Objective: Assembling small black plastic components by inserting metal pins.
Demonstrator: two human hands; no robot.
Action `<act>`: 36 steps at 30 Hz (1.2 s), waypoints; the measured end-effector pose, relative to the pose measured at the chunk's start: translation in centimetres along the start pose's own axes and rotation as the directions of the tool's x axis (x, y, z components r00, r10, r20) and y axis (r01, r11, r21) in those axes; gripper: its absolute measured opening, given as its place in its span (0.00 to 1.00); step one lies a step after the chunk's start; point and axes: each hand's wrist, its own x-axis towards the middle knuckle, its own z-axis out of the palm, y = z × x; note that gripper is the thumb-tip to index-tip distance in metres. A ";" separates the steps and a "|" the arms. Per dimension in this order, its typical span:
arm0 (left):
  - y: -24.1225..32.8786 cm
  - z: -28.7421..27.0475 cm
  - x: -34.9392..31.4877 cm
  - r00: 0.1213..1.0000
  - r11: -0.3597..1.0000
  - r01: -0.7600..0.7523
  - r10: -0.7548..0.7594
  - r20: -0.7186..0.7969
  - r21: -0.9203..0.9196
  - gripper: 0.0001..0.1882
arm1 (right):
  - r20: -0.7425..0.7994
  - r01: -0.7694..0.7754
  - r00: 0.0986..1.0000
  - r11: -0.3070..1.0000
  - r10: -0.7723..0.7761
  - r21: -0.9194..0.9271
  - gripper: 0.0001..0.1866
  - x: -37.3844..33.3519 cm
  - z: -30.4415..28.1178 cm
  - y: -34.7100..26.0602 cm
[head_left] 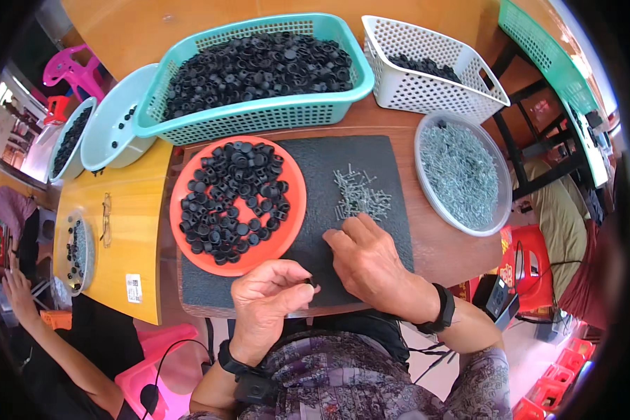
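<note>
Between the thumb and fingertips of my left hand (266, 299) is a small black plastic cap (309, 282), mostly covered by the fingers. My right hand (372, 260) rests with curled fingers over the black mat (308, 157), at the near edge of a loose pile of small silver screws (359, 194). Its fingertips point down, and whatever they pinch is hidden. Left of the screws, an orange-red plate (297, 210) carries many round black caps (220, 189), with a bare patch near its middle.
A teal basket (259, 112) heaped with black parts stands behind the plate, beside a white basket (434, 98). At right is a clear tub (497, 220) of screws. Light-blue basins (119, 150) stand at far left. A co-worker's arm (63, 346) shows beside the yellow table (136, 231).
</note>
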 end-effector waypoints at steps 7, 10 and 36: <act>-0.5 0.1 0.3 0.995 0.988 0.060 -0.047 0.092 -0.142 0.10 | 0.010 -0.303 0.929 0.746 0.369 0.593 0.07 -1.7 -2.3 -1.3; -0.6 0.4 0.4 0.989 0.977 0.076 -0.048 0.142 -0.199 0.09 | 0.163 -0.376 0.861 0.389 0.482 0.841 0.06 -2.3 -2.9 -2.4; -0.7 1.0 0.0 0.988 0.976 0.113 -0.090 0.127 -0.188 0.11 | -0.316 -0.002 0.909 0.760 0.272 0.650 0.08 -3.1 -1.1 -3.2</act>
